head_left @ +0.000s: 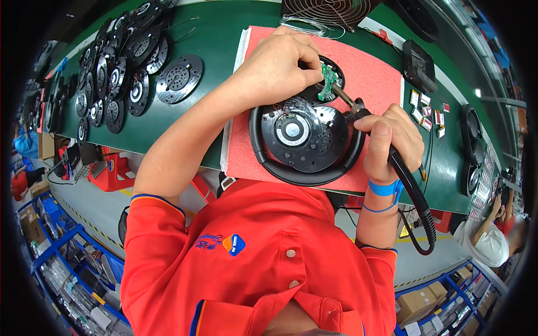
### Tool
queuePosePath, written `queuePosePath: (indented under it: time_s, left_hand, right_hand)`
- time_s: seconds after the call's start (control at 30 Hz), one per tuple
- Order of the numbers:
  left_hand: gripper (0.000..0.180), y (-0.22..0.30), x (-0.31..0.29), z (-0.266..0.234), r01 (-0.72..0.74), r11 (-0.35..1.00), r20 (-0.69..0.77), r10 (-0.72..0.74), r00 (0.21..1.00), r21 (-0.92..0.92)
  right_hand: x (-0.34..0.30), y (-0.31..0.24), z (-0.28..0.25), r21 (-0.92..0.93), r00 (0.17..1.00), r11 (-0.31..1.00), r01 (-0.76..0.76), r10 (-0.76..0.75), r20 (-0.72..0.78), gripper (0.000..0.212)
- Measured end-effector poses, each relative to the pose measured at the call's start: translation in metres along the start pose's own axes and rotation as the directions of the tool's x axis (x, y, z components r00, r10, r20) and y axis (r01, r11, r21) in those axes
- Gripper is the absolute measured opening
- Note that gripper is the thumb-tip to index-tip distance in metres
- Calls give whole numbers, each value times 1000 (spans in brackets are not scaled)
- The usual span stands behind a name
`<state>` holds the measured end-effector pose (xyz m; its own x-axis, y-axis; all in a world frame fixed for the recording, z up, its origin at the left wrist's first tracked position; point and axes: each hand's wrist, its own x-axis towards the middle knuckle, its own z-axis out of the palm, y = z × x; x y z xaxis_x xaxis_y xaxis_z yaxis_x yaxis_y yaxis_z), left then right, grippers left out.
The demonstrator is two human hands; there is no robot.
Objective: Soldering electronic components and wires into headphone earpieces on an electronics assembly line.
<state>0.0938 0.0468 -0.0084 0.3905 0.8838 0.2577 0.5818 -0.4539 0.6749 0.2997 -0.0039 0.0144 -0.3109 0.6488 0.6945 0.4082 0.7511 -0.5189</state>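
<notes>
My right hand [395, 143] grips a soldering iron [358, 106] with a black cable. The iron's tip meets a small green circuit board [328, 84], which sits in the far ear cup of a black headphone. My left hand [283, 67] is closed in a pinch at the board's left side; what its fingers hold is hidden. The headphone's curved headband [305, 180] lies nearest me. Inside it rests a round black speaker plate [302, 134] with a pale centre, thin wires running from it toward the board. A coil of thin silvery wire [314, 27] lies just beyond my left hand.
A pink foam mat [375, 73] lies under the work on a green table [216, 33]. Many loose round speaker plates [115, 73] crowd the left. On the right are small battery-like packs [426, 112] and a black box [419, 64]. A fan grille [330, 11] stands at the back.
</notes>
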Motion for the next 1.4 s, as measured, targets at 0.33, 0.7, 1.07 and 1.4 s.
queuePosePath:
  time_s: [0.33, 0.7, 1.07, 1.4]
  left_hand:
    - [7, -1, 5, 3, -72, 997, 21, 73, 997, -36]
    - [6, -6, 6, 13, -183, 980, -11, 183, 983, -83]
    - [10, -4, 5, 11, -145, 981, 20, 149, 989, -133]
    - [9, -2, 4, 6, -134, 983, 63, 143, 988, -127]
  right_hand:
    - [0, 0, -2, 6, 1000, 1000, -8, 8, -11, 25]
    - [-3, 3, -6, 43, 995, 999, 13, -8, -103, 21]
    - [-6, 6, -7, 30, 992, 1000, -6, 10, -122, 31]
    - [-18, 15, -20, -38, 979, 999, 17, -25, -200, 37]
